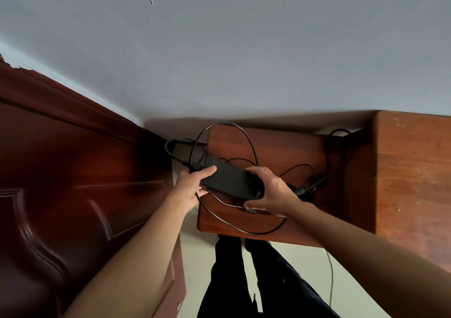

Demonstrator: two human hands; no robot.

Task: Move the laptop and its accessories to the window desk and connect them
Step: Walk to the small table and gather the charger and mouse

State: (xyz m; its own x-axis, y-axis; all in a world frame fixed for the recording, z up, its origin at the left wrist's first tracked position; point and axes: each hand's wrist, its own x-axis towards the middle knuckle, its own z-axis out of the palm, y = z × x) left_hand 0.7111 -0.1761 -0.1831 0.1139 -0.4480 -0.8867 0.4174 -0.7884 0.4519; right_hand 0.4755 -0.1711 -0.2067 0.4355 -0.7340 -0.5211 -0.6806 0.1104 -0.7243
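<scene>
A black power adapter brick point(228, 179) is held just above a small reddish wooden table point(275, 151). My left hand point(192, 187) grips its left end and my right hand point(271, 190) grips its right end. A black cable point(251, 144) loops up from the brick over the table. Another length of the cable point(263, 232) curls along the table's front edge. A plug and more black cable point(310, 187) lie on the table to the right of my right hand. No laptop is in view.
A dark wooden door point(73, 171) stands close on the left. A taller wooden cabinet point(412, 171) rises on the right. A grey wall point(219, 49) is straight ahead. My dark trouser legs point(256, 281) stand on a pale floor point(305, 269), where a thin cable hangs down.
</scene>
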